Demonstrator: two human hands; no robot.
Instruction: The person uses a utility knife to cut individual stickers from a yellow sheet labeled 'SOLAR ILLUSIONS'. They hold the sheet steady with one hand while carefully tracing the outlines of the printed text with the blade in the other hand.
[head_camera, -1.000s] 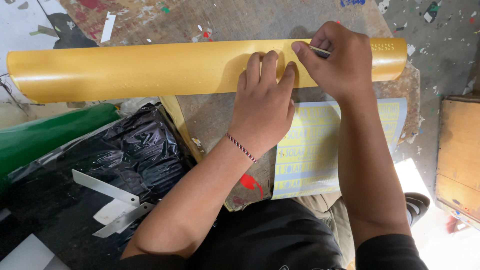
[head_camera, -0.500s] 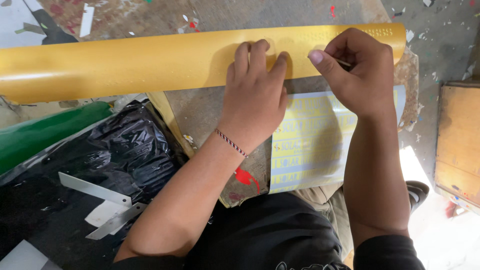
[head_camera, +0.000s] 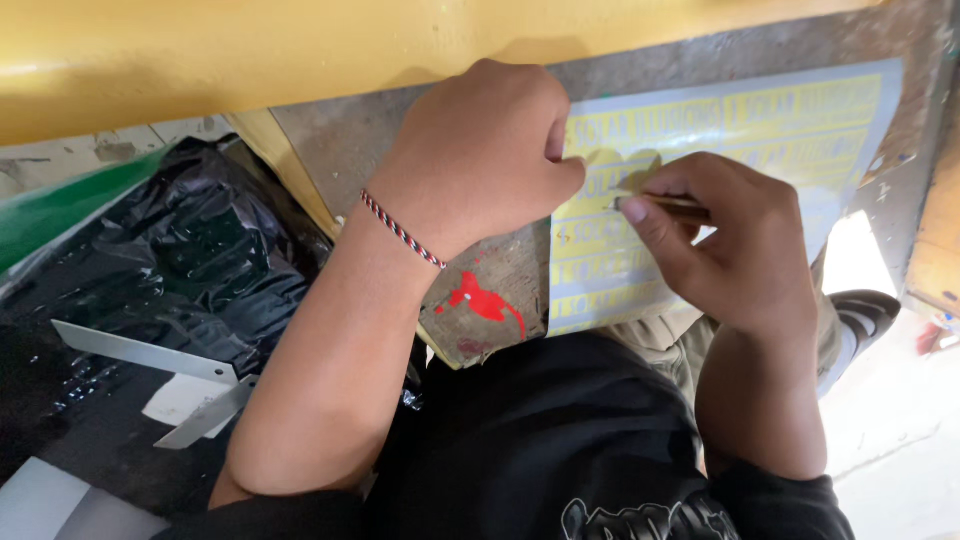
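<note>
The right hand (head_camera: 735, 250) pinches a thin brown stick-like tool (head_camera: 665, 205), and its tip touches the flat yellow and pale sticker sheet (head_camera: 720, 150). The sheet lies on a worn grey-brown wooden board (head_camera: 500, 290) with a red paint blot, resting over the person's lap. The left hand (head_camera: 480, 155) is curled into a loose fist and presses down on the left edge of the sheet, just beside the tool tip; it holds nothing that shows. A long yellow roll of shiny film (head_camera: 300, 50) lies along the far side. To the left sit crumpled black plastic (head_camera: 190, 260) and pale cut strips (head_camera: 150, 355). To do this well, I think the left hand should keep the sheet flat and tight, close to the tip. The right hand should move the tip slowly and lightly, so only the thin top layer lifts and the sheet does not tear.
</note>
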